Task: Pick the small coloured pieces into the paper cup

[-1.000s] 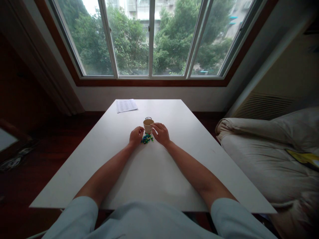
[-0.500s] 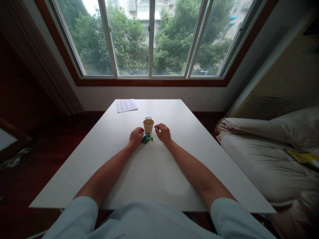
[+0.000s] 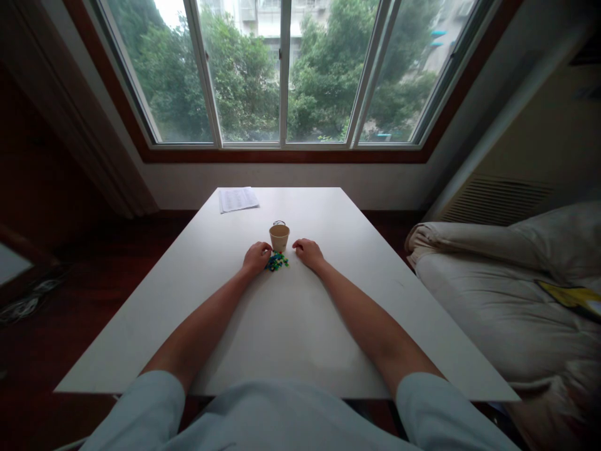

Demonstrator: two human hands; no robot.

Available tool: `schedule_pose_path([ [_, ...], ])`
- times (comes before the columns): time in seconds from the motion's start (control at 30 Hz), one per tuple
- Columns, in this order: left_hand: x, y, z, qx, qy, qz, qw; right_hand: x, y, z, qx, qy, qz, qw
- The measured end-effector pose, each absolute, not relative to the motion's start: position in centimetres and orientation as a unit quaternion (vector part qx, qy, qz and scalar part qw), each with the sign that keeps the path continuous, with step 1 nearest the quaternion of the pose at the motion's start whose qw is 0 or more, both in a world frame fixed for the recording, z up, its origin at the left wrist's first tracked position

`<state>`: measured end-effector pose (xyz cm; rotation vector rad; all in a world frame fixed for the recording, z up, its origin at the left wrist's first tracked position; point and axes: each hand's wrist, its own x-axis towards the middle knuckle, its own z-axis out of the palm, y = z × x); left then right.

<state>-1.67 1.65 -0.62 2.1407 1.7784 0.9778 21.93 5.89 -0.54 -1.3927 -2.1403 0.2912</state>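
Note:
A tan paper cup (image 3: pixel 279 239) stands upright on the white table, its open mouth showing. Just in front of it lies a loose pile of small green, blue and yellow pieces (image 3: pixel 277 262), too small to name. My left hand (image 3: pixel 257 255) is at the left edge of the pile, fingers curled in; whether anything sits between the fingertips is hidden. To the right of the cup, apart from it, my right hand (image 3: pixel 308 250) is low over the table with bent fingers drawn together. I cannot make out anything in its fingertips.
Behind the cup is a small dark, ring-like object (image 3: pixel 278 223). Printed sheets of paper (image 3: pixel 238 200) lie at the table's far left corner. A pale sofa (image 3: pixel 479 300) stands along the right side, and a window (image 3: pixel 282 75) is beyond the table (image 3: pixel 282 338).
My right hand has dropped lower and moved slightly away from the cup's rim. My left hand has shifted only a little, its fingers lower by the pile. The cup stays in place.

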Motion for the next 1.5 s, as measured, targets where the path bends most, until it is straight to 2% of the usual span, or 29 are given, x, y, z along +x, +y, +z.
schedule_pose_path([
  [0.17, -1.9, 1.8, -0.9, 0.728, 0.596, 0.328, 0.087, 21.5, 5.5, -0.2, -0.424, -0.825, 0.219, 0.304],
  [0.27, -1.8, 1.8, -0.9, 0.728, 0.596, 0.327, 0.086, 21.7, 5.8, -0.2, -0.433, -0.799, 0.266, 0.322],
  [0.47, -2.2, 1.8, -0.3, 0.734, 0.603, 0.300, 0.087, 23.1, 7.1, -0.4, -0.525, -0.744, 0.245, 0.334],
  [0.6, -3.3, 1.7, 0.6, 0.733, 0.621, 0.253, 0.116, 23.4, 7.1, -0.3, -0.527, -0.745, 0.256, 0.317],
  [0.8, -4.8, 1.5, 2.2, 0.766, 0.597, 0.197, 0.132, 22.5, 6.0, 0.2, -0.416, -0.751, 0.433, 0.273],
  [0.93, -5.6, 1.5, 3.0, 0.780, 0.586, 0.142, 0.169, 22.5, 6.2, -0.1, -0.358, -0.724, 0.506, 0.302],
  [1.03, -6.0, 1.3, 3.5, 0.789, 0.566, 0.118, 0.208, 23.2, 6.7, -0.5, -0.396, -0.717, 0.476, 0.321],
  [1.17, -5.7, 0.7, 3.7, 0.802, 0.536, 0.129, 0.230, 23.9, 6.9, -0.2, -0.457, -0.772, 0.299, 0.324],
  [1.37, -4.2, -0.3, 3.2, 0.795, 0.558, 0.169, 0.168, 22.8, 4.9, 0.8, -0.431, -0.866, 0.093, 0.236],
  [1.5, -3.5, -0.5, 3.0, 0.815, 0.531, 0.181, 0.143, 21.9, 3.8, 1.2, -0.460, -0.862, 0.034, 0.209],
])
